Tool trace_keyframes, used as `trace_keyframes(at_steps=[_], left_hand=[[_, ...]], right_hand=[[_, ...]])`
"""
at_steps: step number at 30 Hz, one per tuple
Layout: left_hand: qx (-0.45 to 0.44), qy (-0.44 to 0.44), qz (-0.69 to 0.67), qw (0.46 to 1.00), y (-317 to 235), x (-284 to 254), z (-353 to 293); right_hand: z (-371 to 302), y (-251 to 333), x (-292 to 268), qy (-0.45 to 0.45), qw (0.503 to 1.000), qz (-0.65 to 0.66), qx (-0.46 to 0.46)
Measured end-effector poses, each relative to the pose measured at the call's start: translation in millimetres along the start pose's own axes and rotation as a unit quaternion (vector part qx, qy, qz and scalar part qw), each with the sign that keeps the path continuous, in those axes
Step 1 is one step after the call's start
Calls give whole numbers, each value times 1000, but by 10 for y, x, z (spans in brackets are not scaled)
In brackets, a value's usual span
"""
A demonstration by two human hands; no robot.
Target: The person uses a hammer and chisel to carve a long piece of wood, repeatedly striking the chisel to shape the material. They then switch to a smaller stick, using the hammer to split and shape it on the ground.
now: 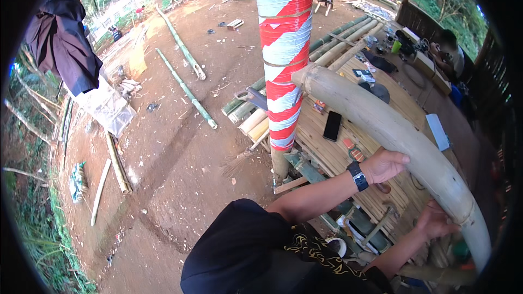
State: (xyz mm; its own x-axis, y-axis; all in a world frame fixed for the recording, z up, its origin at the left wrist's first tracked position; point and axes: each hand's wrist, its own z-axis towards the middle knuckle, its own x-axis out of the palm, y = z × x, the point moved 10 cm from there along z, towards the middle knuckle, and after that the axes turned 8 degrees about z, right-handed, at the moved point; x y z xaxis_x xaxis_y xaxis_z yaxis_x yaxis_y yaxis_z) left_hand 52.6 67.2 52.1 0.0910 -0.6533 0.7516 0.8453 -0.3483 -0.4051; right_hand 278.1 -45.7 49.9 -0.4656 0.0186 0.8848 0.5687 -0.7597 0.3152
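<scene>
A thick, pale bamboo pole (pixel 376 114) crosses the right side of the view, appearing curved. Its far end overlaps a post (pixel 283 54) wrapped in red and white stripes; whether they touch I cannot tell. My left hand (pixel 384 166), with a dark watch (pixel 357 176) on its wrist, grips the pole at its near side, thumb against the surface and fingers partly hidden. Lower down, close to a ring-like joint, my right hand (pixel 436 221) holds the pole from beneath, its fingertips partly out of sight.
Under the pole lies a bamboo-slat platform (pixel 313 130) bearing a black phone (pixel 332 126), a hammer (pixel 381 223) and a saw (pixel 256 99). Loose bamboo poles (pixel 185 87) rest on the dirt ground. A person (pixel 449 54) sits at the far right. Dark cloth (pixel 62 43) hangs at left.
</scene>
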Motion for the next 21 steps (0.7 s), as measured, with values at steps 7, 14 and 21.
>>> trace_keyframes(at_steps=[7, 14, 21], left_hand=[[-73, -10, -86, 994, 293, -89, -351], [-152, -17, 34, 988, 383, 65, -1207], [-46, 0, 314, 948, -218, 45, -1708]], right_hand=[[-201, 275, 156, -81, 988, -114, -71], [-694, 806, 475, 68, 988, -95, -97], [-1300, -37, -451, 102, 988, 48, 103]])
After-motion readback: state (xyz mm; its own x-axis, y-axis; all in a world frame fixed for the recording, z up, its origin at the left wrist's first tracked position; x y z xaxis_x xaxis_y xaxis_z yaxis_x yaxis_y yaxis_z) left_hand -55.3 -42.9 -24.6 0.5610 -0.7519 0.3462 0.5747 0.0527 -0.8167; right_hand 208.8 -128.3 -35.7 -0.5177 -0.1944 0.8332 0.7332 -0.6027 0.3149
